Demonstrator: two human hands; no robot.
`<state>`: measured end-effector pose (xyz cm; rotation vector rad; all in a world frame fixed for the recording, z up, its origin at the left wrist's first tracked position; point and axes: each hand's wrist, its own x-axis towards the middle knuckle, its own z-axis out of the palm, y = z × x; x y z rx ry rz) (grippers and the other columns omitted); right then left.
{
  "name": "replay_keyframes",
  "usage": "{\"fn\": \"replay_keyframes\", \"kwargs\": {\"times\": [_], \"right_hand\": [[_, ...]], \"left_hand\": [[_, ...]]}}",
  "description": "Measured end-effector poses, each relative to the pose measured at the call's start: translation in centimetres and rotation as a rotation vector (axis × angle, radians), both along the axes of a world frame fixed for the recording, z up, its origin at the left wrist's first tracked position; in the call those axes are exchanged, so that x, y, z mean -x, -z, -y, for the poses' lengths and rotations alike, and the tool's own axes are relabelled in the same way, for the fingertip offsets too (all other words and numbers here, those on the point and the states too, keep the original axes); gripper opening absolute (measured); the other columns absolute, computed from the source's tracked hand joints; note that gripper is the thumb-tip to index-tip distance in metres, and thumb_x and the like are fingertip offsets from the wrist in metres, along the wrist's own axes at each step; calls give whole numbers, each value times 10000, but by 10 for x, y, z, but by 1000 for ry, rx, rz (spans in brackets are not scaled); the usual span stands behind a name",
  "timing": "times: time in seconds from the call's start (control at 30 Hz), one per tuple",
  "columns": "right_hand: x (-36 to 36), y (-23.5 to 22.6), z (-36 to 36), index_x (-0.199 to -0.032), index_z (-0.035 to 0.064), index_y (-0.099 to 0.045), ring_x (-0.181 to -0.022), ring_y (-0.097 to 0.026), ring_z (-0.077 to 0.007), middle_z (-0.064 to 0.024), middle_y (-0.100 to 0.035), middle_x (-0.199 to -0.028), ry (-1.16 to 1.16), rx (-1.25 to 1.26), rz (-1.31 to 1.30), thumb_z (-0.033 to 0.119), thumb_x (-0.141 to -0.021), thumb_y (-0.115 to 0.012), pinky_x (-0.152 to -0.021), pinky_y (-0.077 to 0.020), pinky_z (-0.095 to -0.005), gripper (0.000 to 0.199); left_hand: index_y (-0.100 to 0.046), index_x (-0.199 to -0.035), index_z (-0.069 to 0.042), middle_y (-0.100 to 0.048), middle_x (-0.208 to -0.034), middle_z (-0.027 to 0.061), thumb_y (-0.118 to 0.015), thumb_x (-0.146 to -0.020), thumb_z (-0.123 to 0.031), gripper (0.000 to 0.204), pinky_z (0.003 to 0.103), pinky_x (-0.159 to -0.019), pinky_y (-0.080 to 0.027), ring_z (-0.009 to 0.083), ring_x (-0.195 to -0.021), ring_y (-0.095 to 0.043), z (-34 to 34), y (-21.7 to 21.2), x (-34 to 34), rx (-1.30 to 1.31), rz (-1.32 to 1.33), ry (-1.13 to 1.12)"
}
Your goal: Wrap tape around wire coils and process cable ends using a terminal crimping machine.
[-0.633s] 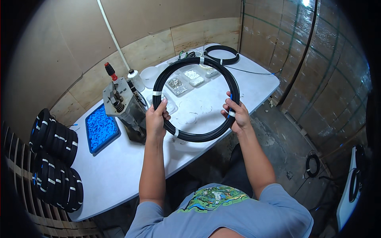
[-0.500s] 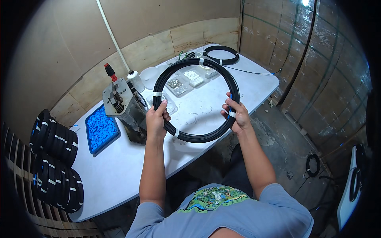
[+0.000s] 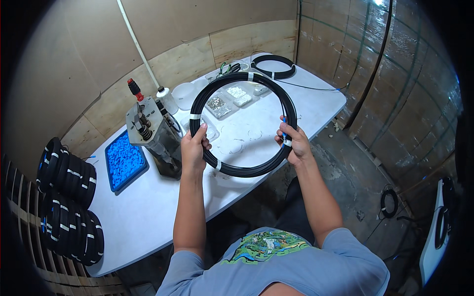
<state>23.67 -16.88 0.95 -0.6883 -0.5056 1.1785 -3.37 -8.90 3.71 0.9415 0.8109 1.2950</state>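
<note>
Above the tabletop (image 3: 148, 217) I see both hands, left hand (image 3: 193, 149) and right hand (image 3: 295, 143), clasping the black cable coil (image 3: 198, 101); it looks light, springy, best held at its taped bands.

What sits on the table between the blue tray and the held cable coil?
The grey metal press tool stands between blue tray and cable coil, beside the left hand, in the head view.

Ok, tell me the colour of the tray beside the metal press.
Blue tray, filled with small blue pieces; head view.

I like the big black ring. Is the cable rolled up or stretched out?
Rolled up. The cable forms a round coil bound with white tape, held above the table by the left hand and right hand.
</note>
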Motion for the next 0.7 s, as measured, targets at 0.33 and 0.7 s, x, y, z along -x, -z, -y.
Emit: {"fn": "replay_keyframes", "kwargs": {"times": [0.33,0.7], "right_hand": [[2,9,5,-1160,76,-589,-661,-575,-124,3,-573,-779,32,3,-20,183,-966,-665,-575,-488,-294,235],[10,-3,9,-1168,40,-552,-534,-476,-90,-9,-516,-729,115,-7,247,126,-953,-689,-480,-395,-257,269]], "left_hand": [[-516,-843,-150,-463,-701,-56,-707,-953,-215,231,240,-536,-375,59,-586,-430,1,0,-1,3,-6,12],[-510,-839,-151,-457,-696,-56,-705,-956,-216,236,241,-527,-371,58,-579,-424,0,5,-1,17,9,14]]}}
